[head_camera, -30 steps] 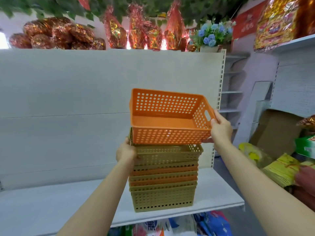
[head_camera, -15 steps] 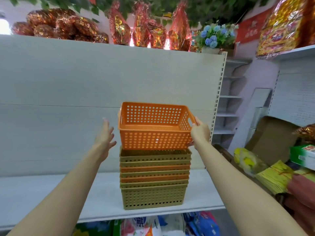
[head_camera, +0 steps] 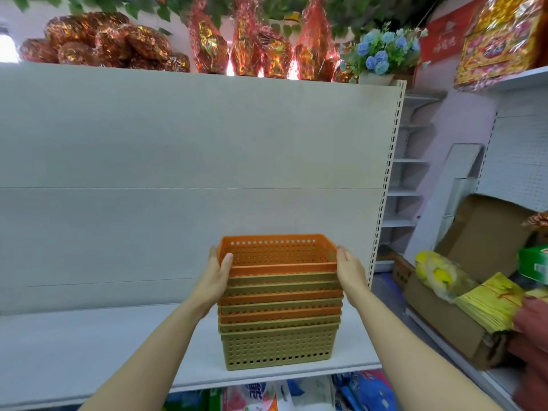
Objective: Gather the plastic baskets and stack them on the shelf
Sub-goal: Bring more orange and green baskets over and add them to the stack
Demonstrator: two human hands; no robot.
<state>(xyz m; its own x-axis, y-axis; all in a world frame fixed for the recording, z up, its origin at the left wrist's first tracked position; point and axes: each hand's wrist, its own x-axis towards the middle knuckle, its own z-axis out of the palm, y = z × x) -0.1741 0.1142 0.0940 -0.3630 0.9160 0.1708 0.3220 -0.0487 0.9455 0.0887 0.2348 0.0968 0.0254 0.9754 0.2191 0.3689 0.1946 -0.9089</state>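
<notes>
An orange perforated basket [head_camera: 277, 252] sits nested on top of a stack of olive and orange baskets [head_camera: 280, 327] that stands on the white shelf [head_camera: 89, 348]. My left hand [head_camera: 218, 274] presses against the top basket's left end, thumb on its front rim. My right hand [head_camera: 350, 269] lies flat against its right end. Both hands clasp the basket from the sides.
A white back panel [head_camera: 178, 173] rises behind the shelf. Foil-wrapped gift packs [head_camera: 103, 43] and blue artificial flowers [head_camera: 379, 51] stand on top. A cardboard box [head_camera: 462, 277] with yellow paper bundles [head_camera: 492, 304] is at the right. Packaged goods [head_camera: 281, 393] lie below the shelf.
The orange basket has come down from above the stack and now sits nested in it. My left hand, free half a second ago, is now on the basket's left end.
</notes>
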